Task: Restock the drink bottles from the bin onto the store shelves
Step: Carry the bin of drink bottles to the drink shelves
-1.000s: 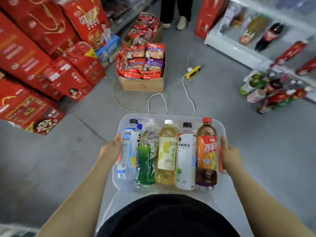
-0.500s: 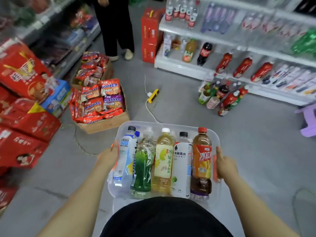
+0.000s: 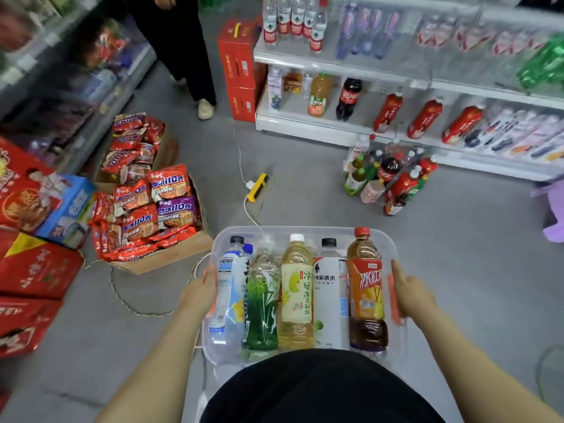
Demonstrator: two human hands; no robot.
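Bin (image 3: pixel 305 231): clear, 5 drink bottles (image 3: pixel 296 294) laid side by side inside. Gripped at its side edges by left hand (image 3: pixel 198 296) and right hand (image 3: pixel 412 293). Step judged: carrying. Next: to be set down by the shelves (image 3: pixel 305 129).

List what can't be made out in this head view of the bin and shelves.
Head view: bin near rim and bottle bases, hidden by the black shirt.
Fingers of left hand and right hand, hidden behind the bin's sides.
Top-right shelf bottles, labels blurred.
Purple stool, cut by right edge.
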